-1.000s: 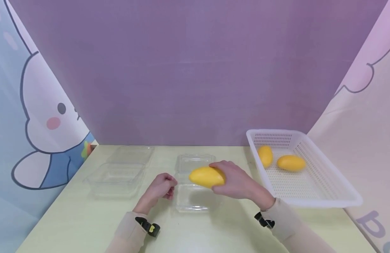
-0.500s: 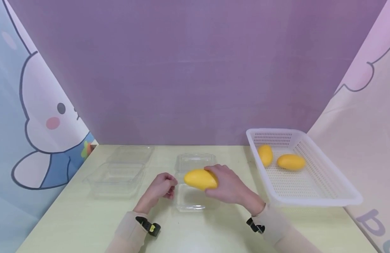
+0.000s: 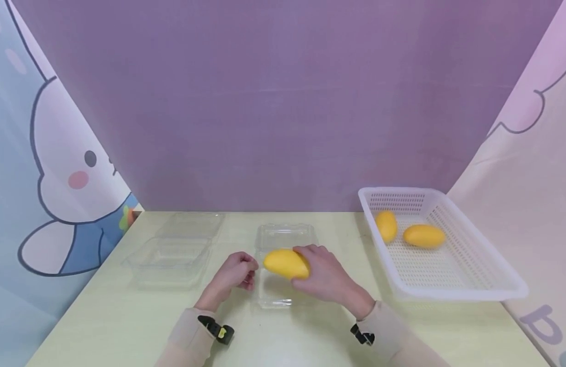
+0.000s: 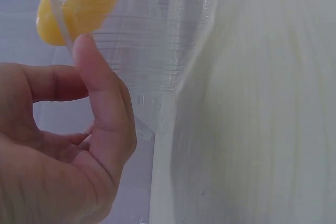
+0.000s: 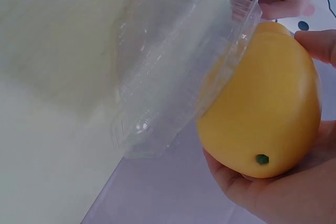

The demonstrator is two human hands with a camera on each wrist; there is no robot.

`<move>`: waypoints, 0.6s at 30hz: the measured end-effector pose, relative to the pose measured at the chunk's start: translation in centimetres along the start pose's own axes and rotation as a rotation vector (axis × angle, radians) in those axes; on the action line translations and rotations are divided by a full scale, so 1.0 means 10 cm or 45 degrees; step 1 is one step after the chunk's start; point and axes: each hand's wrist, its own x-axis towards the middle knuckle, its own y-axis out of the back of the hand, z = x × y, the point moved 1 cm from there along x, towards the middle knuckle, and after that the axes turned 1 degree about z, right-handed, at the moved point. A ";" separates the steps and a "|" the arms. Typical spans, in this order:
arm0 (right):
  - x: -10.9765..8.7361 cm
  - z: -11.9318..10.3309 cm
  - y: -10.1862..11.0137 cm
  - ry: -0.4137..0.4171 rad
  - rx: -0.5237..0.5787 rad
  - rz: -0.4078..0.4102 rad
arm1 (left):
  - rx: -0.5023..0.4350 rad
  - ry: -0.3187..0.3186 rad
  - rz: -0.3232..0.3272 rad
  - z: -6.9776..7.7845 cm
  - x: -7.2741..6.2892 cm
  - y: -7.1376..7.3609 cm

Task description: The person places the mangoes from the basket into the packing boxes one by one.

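My right hand [image 3: 326, 275] grips a yellow mango [image 3: 285, 263] with a small dark green stem spot, fingers and thumb on either side of it. The mango is held over the near half of an opened clear plastic clamshell box [image 3: 276, 300], level with its rim. At the box's left edge, my left hand [image 3: 234, 272] pinches the rim between thumb and finger; in the left wrist view its fingertip [image 4: 84, 45] meets that clear rim. The right wrist view has the mango [image 5: 262, 103] partly behind the box's transparent wall [image 5: 178, 72].
A white perforated basket [image 3: 453, 293] stands at the right, holding two mangoes [image 3: 423, 236]. Another opened clear box [image 3: 170, 260] lies at the left of the pale tabletop [image 3: 264, 346]. A purple backdrop [image 3: 283, 102] rises behind the table.
My right hand has carried the mango left and slightly down, nearer the clear box. My left hand has stayed at the box's left edge.
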 end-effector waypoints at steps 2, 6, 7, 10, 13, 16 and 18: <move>0.00 -0.01 -0.02 -0.007 -0.006 -0.003 | -0.001 0.005 -0.006 0.00 0.00 0.00; 0.02 -0.01 -0.06 -0.011 -0.014 -0.001 | -0.013 0.020 -0.006 0.00 0.00 -0.01; 0.02 -0.02 -0.07 -0.011 -0.013 -0.002 | -0.015 0.024 -0.005 0.00 0.00 -0.01; 0.04 -0.02 -0.10 -0.015 -0.024 -0.001 | -0.016 0.028 -0.003 0.00 0.00 -0.01; 0.05 -0.02 -0.13 -0.019 -0.035 0.001 | -0.014 0.030 -0.003 0.01 -0.01 -0.01; 0.06 -0.02 -0.16 -0.015 -0.049 -0.006 | -0.010 0.027 0.000 0.02 -0.01 -0.02; 0.07 -0.03 -0.18 -0.009 -0.060 -0.016 | -0.011 0.029 0.002 0.02 -0.01 -0.02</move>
